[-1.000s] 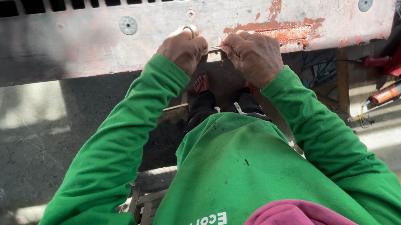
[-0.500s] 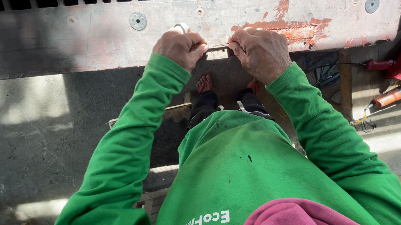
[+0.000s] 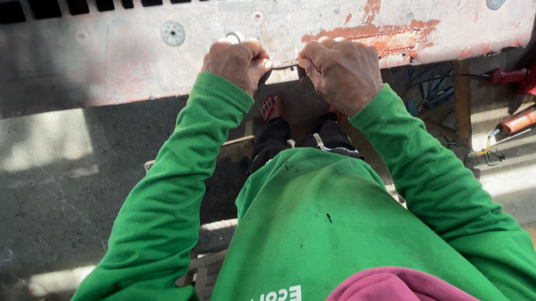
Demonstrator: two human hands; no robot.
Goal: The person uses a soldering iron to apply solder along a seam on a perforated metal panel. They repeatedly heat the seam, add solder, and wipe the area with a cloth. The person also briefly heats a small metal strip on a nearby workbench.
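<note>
up high, both hands (image 3: 292, 68) pinch a thin rod (image 3: 284, 66) against the panel (image 3: 106, 61).

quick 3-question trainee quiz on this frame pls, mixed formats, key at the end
1. True or false: both hands are raised to the long worn metal panel with the row of slots along its top.
2. What spans the gap between the left hand and the right hand?
A) a thin metal piece
B) a paint brush
C) a hammer
3. Which side of the view shows the orange-handled tool lying on the floor?

Key:
1. True.
2. A. Its exact kind is too small to tell.
3. The person's right side, beyond the green sleeve.
</note>
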